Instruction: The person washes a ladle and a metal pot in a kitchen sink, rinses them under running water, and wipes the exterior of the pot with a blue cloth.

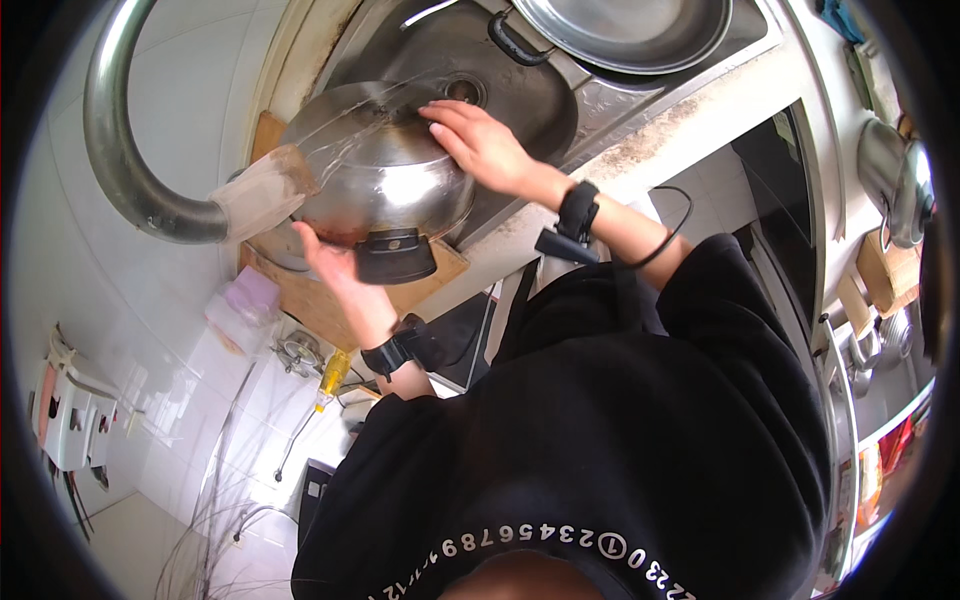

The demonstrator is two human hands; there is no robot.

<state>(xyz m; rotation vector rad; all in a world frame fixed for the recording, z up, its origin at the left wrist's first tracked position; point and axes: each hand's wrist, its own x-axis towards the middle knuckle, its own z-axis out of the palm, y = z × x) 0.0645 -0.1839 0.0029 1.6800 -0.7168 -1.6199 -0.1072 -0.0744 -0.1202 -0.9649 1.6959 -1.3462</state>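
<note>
A shiny steel pot (405,184) with a black side handle (396,255) is tilted over the near left part of the sink basin (536,112). My left hand (330,262) supports its rim beside the handle, some fingers hidden behind the pot. My right hand (484,150) lies across the pot's upper side, fingers close together and fingertips touching the metal. Thin streams of water (352,135) run over the pot from the wrapped mouth (262,191) of a thick curved steel faucet (124,150).
A wide steel pan (630,30) with a black handle (517,41) sits at the sink's far right. Beneath the pot is a wooden board (431,277). A yellow-handled screwdriver (332,375) is at the left wall. Steel pots (892,180) stand at the right.
</note>
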